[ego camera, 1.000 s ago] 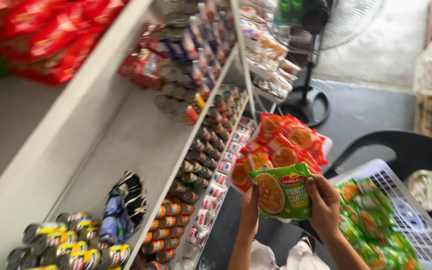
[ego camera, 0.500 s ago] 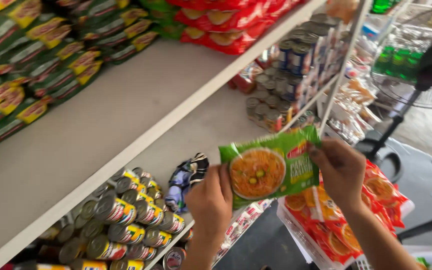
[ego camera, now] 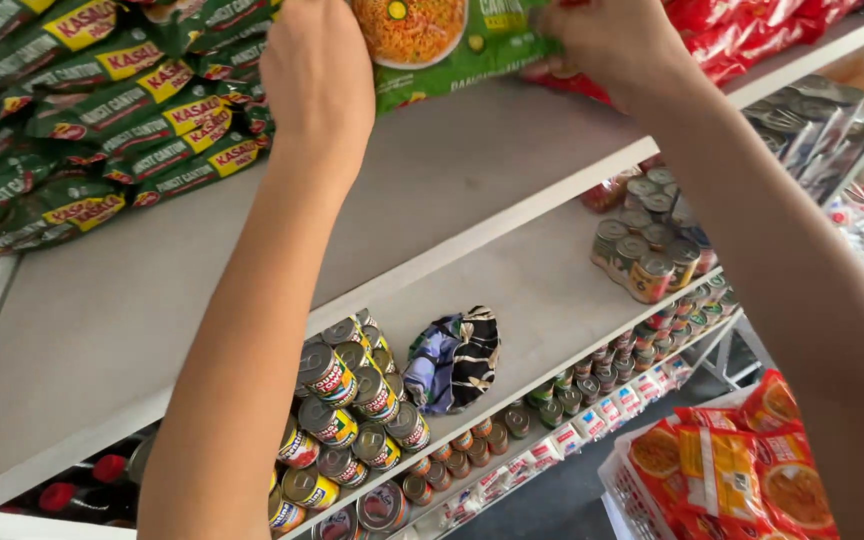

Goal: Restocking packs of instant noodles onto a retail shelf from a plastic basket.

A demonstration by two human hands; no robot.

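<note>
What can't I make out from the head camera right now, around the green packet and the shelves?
- Green packet: its top is cut off by the upper frame edge, head view.
- Left hand and right hand: fingers hidden behind the packet or cut off by that edge, so the grip is unclear.
- Bottles on the lower left: mostly hidden under the white shelf.
- Orange packets in the basket: partly covered by the right forearm.

A green noodle packet point(ego camera: 442, 40) printed with an orange noodle dish; dark green packets point(ego camera: 82, 110) with yellow-and-red labels; red packets point(ego camera: 752, 25); a white shelf point(ego camera: 452, 190); a crumpled black, purple and cream cloth point(ego camera: 455, 358); orange-and-yellow packets point(ego camera: 732, 470).
</note>
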